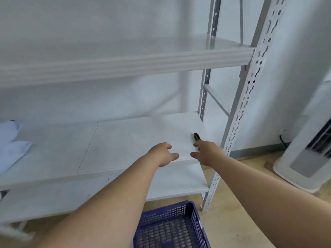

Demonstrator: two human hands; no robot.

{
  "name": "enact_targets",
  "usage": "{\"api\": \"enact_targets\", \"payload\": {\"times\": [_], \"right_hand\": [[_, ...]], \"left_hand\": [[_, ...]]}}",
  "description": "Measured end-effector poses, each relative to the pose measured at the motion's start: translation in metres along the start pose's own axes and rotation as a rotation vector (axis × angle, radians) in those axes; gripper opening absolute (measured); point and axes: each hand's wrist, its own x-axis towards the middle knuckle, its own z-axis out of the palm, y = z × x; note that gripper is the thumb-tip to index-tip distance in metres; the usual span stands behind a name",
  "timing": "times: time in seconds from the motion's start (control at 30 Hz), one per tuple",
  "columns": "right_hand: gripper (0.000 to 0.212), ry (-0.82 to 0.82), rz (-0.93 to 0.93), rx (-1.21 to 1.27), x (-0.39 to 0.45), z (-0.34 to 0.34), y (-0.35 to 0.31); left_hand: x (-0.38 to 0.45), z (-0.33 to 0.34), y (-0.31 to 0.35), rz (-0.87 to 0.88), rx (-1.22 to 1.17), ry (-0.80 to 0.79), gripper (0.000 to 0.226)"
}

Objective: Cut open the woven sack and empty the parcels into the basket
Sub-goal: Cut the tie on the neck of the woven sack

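At the far left, a pale blue-white bundle (10, 140) is lying on the middle shelf (53, 149) of a white metal rack; it is soft and crumpled, but the picture is too blurred there to tell whether this is the woven sack or only cloth, and its left part is going out of the frame. The shelf itself is made of white panels with a thin seam between them; another shelf (125, 58) is standing above it and a lower shelf (179, 183) is showing below it.

Moving to the middle, the left hand (163, 154) is reaching forward over the front edge of the middle shelf; its fingers are loosely spread and it is grasping nothing. Below the two forearms, a dark blue plastic basket (189, 212) with a perforated wall is standing on the wooden floor (250, 203), in front of the rack; no parcels are showing in the part that is visible.

Just to the right, the right hand (206, 153) is also stretching over the shelf edge; a small dark tool (196, 136) is lying on the shelf and touching the fingertips, but I cannot tell if the hand is already gripping it. The slotted rack post (238, 122) is rising beside this hand; further right, a white appliance (308, 158) is standing on the floor near the wall.
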Motion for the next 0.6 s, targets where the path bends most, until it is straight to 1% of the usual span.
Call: {"api": "enact_targets", "payload": {"times": [0.1,0.23,0.33,0.47,0.53,0.6], "right_hand": [[0.055,0.001,0.031,0.062,0.03,0.01,0.013],[0.057,0.018,0.119,0.205,0.072,0.032,0.037],[0.061,-0.015,0.165,0.193,0.103,0.05,0.058],[0.06,-0.018,0.176,0.186,0.141,0.062,0.076],[0.063,-0.03,0.189,0.157,0.156,0.067,0.08],[0.061,-0.048,0.213,0.111,0.167,0.071,0.08]], "left_hand": [[0.027,0.019,0.003,-0.04,-0.053,-0.091,0.065],[0.067,0.036,0.015,-0.074,-0.18,-0.124,0.063],[0.095,0.049,0.028,-0.094,-0.295,-0.082,0.057],[0.117,0.08,0.037,-0.128,-0.448,-0.023,0.049],[0.122,0.097,0.036,-0.157,-0.465,-0.021,0.047],[0.125,0.108,0.032,-0.186,-0.465,-0.022,0.045]]}}
